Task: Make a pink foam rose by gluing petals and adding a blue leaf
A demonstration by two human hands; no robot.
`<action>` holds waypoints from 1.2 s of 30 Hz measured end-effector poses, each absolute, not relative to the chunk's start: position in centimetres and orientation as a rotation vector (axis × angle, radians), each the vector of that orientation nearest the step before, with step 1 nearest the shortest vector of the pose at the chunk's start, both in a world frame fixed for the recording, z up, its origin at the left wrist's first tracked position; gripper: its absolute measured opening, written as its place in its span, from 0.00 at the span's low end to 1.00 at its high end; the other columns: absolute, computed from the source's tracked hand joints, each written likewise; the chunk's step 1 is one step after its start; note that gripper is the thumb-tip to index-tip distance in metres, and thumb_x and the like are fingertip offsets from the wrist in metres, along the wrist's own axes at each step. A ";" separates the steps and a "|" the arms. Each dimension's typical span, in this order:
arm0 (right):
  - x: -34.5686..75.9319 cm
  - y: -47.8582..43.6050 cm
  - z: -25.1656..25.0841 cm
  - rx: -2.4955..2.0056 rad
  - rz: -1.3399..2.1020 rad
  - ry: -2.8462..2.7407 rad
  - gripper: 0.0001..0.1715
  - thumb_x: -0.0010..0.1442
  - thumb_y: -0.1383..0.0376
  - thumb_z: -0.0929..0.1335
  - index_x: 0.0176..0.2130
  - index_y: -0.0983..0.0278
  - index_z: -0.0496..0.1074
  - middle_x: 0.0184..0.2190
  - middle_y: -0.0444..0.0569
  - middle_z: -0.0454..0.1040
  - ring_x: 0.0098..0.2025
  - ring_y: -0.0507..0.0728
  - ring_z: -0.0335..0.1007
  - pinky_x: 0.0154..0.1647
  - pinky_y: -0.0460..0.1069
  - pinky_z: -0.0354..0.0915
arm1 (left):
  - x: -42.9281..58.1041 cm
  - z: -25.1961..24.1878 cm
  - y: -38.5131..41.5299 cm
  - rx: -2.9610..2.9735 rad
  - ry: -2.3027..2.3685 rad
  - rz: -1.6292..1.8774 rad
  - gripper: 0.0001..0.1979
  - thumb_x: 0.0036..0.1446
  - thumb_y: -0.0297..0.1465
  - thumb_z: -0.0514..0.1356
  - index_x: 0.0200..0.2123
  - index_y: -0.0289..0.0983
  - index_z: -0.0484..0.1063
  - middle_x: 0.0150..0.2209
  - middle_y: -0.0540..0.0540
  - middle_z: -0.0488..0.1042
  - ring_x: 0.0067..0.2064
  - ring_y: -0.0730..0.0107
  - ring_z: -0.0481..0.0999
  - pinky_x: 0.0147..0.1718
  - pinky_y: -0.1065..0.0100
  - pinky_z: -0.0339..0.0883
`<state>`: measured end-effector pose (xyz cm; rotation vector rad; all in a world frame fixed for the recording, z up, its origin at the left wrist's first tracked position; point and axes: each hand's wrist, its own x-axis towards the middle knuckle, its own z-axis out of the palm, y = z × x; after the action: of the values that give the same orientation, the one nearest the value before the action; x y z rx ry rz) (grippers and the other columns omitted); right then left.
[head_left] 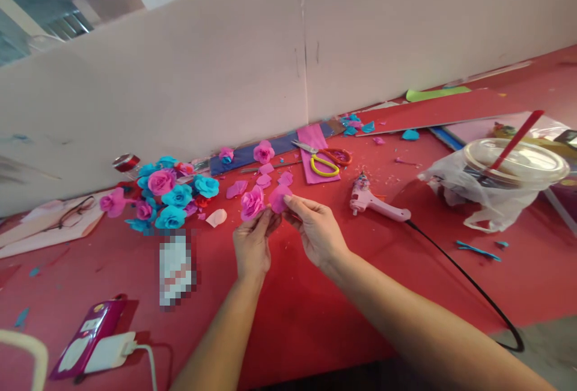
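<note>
In my left hand (255, 243) is a pink paper flower (252, 202), its petals fanned above my closed fingers. My right hand (315, 228) pinches a single pink paper petal (279, 198) right beside that flower; whether the two touch I cannot tell. Just beyond my hands lie several loose pink petals (264, 181) and a finished pink flower (264, 151). Scissors (325, 165) with yellow and orange handles rest on a folded strip of pink paper (311, 138). To the right of my right hand, a pink glue gun (378, 204) lies on the red table.
A bunch of blue and pink paper flowers (171, 195) stands at the left. Nearer me are a purple packet (90, 337) and a white charger (110, 352). A lidded cup (514, 162) in a plastic bag stands right. A pale partition (202, 78) closes off the back.
</note>
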<state>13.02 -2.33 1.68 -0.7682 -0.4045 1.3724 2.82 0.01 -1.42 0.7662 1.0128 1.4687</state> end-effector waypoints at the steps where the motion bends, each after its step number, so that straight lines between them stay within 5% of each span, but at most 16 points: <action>1: 12.9 -2.3 1.6 -0.768 1.361 -0.414 0.10 0.43 0.59 0.74 0.27 0.63 0.79 0.29 0.47 0.78 0.34 0.53 0.70 0.42 0.49 0.66 | 2.9 -1.4 0.0 0.775 1.014 1.478 0.09 0.38 0.30 0.70 0.27 0.35 0.78 0.30 0.47 0.79 0.32 0.67 0.79 0.42 0.59 0.72; 24: 12.5 -2.5 1.5 -0.788 1.246 -0.570 0.11 0.50 0.60 0.71 0.32 0.63 0.80 0.22 0.44 0.75 0.24 0.50 0.63 0.31 0.48 0.63 | 3.0 -2.2 -0.2 0.982 1.022 1.486 0.10 0.43 0.31 0.68 0.33 0.38 0.79 0.31 0.48 0.80 0.33 0.66 0.79 0.41 0.60 0.73; 36: 12.3 -2.9 1.7 -0.758 1.222 -0.673 0.12 0.54 0.59 0.69 0.34 0.64 0.80 0.24 0.45 0.77 0.27 0.52 0.67 0.34 0.49 0.64 | 2.4 -2.7 -0.3 1.129 1.186 1.454 0.11 0.46 0.33 0.66 0.34 0.36 0.80 0.29 0.47 0.80 0.32 0.65 0.78 0.37 0.62 0.73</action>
<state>12.31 -2.86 1.72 -0.7577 -0.6728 1.2220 2.40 -0.35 -2.74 1.1294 1.1864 1.4537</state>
